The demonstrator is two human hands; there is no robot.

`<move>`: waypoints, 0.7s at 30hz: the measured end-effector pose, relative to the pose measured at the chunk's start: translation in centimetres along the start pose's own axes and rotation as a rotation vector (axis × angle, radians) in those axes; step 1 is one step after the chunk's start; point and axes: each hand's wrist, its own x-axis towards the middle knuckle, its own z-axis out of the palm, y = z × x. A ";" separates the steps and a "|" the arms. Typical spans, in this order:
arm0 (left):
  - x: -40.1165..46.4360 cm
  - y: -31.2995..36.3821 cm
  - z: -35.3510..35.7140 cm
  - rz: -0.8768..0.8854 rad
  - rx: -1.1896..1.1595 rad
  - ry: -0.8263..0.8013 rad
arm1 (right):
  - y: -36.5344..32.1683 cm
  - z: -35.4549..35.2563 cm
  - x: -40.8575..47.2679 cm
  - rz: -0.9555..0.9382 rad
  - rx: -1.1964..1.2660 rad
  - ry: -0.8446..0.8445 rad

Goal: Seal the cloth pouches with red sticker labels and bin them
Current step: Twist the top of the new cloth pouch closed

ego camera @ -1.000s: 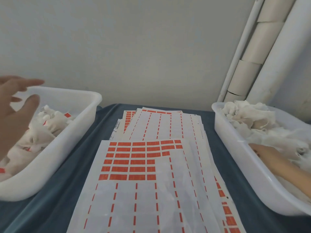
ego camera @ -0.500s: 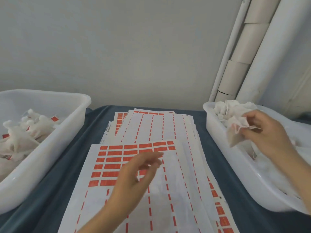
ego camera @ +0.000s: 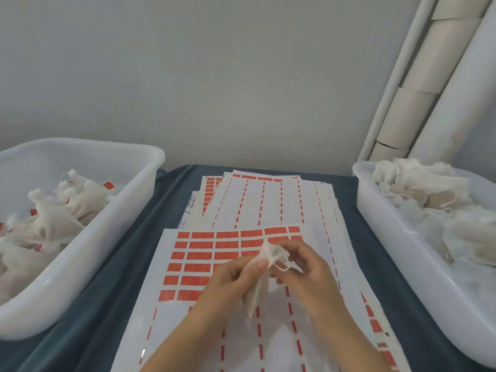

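Observation:
A small white cloth pouch hangs between both hands above the top sticker sheet, which carries rows of red labels. My left hand pinches the pouch at its neck with thumb and fingers. My right hand holds the gathered top and its string loop from the right. The white bin on the left holds pouches with red labels. The white bin on the right is heaped with plain white pouches.
More sticker sheets, mostly stripped, are stacked behind the top one on a dark blue cloth-covered table. Cardboard tubes and white pipes lean against the grey wall at the back right.
My right hand has carried a pouch from the right bin to the middle. My left hand came in from the left bin, rose off the sticker sheet and took hold of the pouch too.

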 end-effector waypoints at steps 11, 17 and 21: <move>-0.5 -0.2 0.9 0.137 -0.051 0.258 | 0.5 -0.5 -0.9 -0.049 0.033 -0.066; -0.3 -0.3 0.9 0.132 -0.108 0.348 | 0.6 -1.4 -0.8 -0.060 0.034 0.089; -0.4 -0.3 1.1 0.104 -0.063 0.385 | 0.6 -1.5 -0.8 -0.074 0.007 0.102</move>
